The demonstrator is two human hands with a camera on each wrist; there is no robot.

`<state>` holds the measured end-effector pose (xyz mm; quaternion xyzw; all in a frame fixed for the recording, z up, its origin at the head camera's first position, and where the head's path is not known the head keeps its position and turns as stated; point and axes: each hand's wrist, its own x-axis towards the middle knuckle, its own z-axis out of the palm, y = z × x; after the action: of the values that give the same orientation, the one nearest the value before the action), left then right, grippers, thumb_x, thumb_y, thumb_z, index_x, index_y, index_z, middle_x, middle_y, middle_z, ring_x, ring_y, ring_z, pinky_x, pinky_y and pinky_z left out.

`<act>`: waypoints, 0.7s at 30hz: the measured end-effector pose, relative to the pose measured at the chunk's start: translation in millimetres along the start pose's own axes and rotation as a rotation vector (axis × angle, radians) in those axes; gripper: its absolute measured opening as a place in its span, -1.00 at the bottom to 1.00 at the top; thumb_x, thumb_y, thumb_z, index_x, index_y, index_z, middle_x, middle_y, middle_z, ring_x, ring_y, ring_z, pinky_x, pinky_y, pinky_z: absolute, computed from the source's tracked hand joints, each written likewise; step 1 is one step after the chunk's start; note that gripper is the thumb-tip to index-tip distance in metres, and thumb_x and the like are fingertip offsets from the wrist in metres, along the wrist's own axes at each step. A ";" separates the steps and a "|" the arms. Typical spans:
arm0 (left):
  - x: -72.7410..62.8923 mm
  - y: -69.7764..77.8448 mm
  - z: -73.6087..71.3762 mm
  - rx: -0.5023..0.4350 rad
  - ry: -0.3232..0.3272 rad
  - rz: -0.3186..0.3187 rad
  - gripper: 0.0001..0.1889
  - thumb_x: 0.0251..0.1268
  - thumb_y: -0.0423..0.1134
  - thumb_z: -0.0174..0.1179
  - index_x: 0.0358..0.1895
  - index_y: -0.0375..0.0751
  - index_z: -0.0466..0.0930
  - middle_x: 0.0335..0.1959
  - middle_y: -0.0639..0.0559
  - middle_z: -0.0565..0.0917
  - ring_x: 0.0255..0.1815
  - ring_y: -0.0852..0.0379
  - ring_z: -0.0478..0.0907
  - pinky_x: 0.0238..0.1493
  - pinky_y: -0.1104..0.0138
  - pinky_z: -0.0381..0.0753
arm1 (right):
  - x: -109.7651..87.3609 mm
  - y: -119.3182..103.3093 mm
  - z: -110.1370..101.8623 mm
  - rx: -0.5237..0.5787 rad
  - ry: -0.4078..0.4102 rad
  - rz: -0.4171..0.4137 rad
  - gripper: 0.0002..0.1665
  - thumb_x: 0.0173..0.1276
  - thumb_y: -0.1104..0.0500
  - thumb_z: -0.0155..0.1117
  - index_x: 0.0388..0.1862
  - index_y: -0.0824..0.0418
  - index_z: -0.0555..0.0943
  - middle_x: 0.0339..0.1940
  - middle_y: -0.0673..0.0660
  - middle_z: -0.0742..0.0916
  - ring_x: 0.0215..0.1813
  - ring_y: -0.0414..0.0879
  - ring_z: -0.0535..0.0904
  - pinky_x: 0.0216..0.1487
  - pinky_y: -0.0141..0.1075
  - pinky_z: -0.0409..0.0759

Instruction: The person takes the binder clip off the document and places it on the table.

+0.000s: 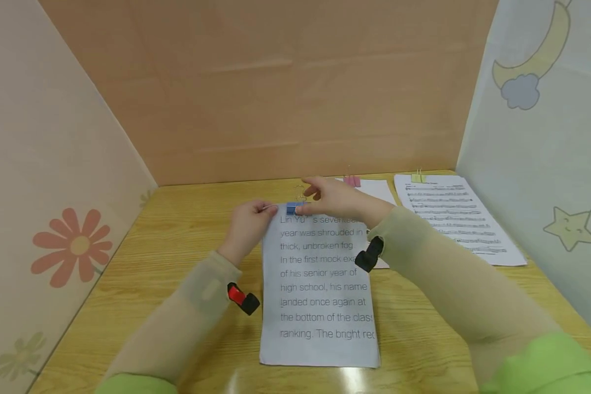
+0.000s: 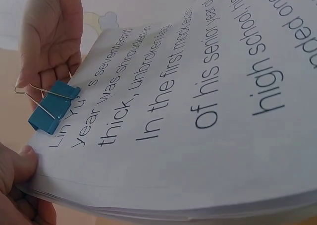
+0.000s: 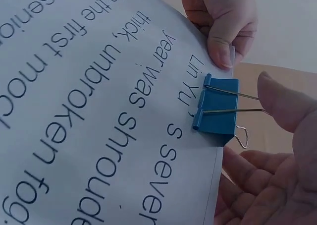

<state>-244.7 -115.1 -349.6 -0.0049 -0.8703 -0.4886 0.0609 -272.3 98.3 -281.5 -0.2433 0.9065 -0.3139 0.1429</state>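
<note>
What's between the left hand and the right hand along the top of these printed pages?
A blue binder clip, clamped on the top edge of the printed pages, between left hand and right hand. The right wrist view shows it clearly.

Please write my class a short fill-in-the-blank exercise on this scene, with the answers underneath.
1. The binder clip on the large-print stack is ____.
2. The person's ____ hand pinches the stack's corner.
3. Another clip, just beyond the right hand, is ____.
4. The rightmost papers show printed ____ notation.

Missing words: blue; left; pink; music.
</note>
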 end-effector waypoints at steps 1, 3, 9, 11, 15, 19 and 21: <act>-0.6 2.9 1.2 -0.003 0.002 0.006 -0.78 0.38 -0.11 0.17 -0.20 -0.16 0.71 -0.36 -0.02 0.68 -0.36 0.05 0.57 -0.34 0.25 0.54 | 0.4 0.2 -2.4 0.019 -0.006 0.001 -0.05 0.25 -0.14 0.35 0.51 0.12 0.18 0.24 0.12 0.56 0.27 0.03 0.44 0.32 -0.02 0.28; -1.8 7.8 3.0 -0.014 0.008 0.006 -0.78 0.37 -0.11 0.18 -0.21 -0.17 0.71 -0.35 -0.02 0.69 -0.37 0.05 0.58 -0.34 0.25 0.55 | 0.4 -0.1 -7.0 0.037 -0.001 0.003 -0.14 0.25 -0.13 0.35 0.45 0.12 0.27 0.12 0.06 0.62 0.17 -0.03 0.49 0.32 -0.03 0.23; -6.4 15.0 3.3 -0.034 0.020 0.007 -0.78 0.36 -0.13 0.19 -0.20 -0.19 0.72 -0.34 -0.03 0.69 -0.35 0.06 0.58 -0.32 0.26 0.56 | -0.7 -4.0 -17.7 0.116 -0.027 -0.017 -0.23 0.24 -0.09 0.38 0.36 0.17 0.39 0.00 0.02 0.67 0.10 -0.08 0.53 0.30 -0.06 0.30; -7.7 15.9 3.2 -0.043 0.022 0.012 -0.79 0.36 -0.14 0.19 -0.20 -0.20 0.71 -0.34 -0.03 0.69 -0.35 0.06 0.58 -0.32 0.26 0.57 | -0.9 -5.4 -19.7 0.140 -0.039 -0.017 -0.24 0.24 -0.08 0.38 0.35 0.19 0.40 0.00 0.04 0.67 0.11 -0.06 0.52 0.29 -0.07 0.33; -9.2 16.1 3.7 -0.057 0.031 0.021 -0.80 0.36 -0.15 0.19 -0.23 -0.20 0.72 -0.36 -0.03 0.70 -0.36 0.06 0.59 -0.34 0.26 0.57 | -2.4 -7.3 -20.7 0.159 -0.032 0.006 -0.26 0.23 -0.10 0.39 0.31 0.18 0.44 0.08 0.07 0.65 0.17 -0.05 0.50 0.31 -0.06 0.29; -10.0 14.9 4.6 -0.061 0.041 0.032 -0.80 0.35 -0.15 0.20 -0.26 -0.19 0.72 -0.39 -0.02 0.69 -0.39 0.06 0.58 -0.37 0.26 0.56 | -2.0 -6.2 -16.9 0.192 0.021 0.021 -0.35 0.20 -0.11 0.41 0.21 0.15 0.54 0.13 0.06 0.64 0.20 -0.05 0.49 0.30 -0.07 0.31; -10.4 14.2 4.9 -0.064 0.046 0.039 -0.81 0.34 -0.15 0.20 -0.27 -0.18 0.72 -0.40 -0.02 0.69 -0.40 0.06 0.58 -0.38 0.25 0.56 | -2.0 -5.3 -13.7 0.188 0.057 0.019 -0.40 0.19 -0.10 0.42 0.15 0.15 0.58 0.11 0.05 0.66 0.19 -0.06 0.50 0.37 -0.04 0.18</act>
<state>-233.9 -103.0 -341.2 -0.0125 -0.8524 -0.5149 0.0900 -274.4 102.6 -267.4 -0.2112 0.8791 -0.4029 0.1422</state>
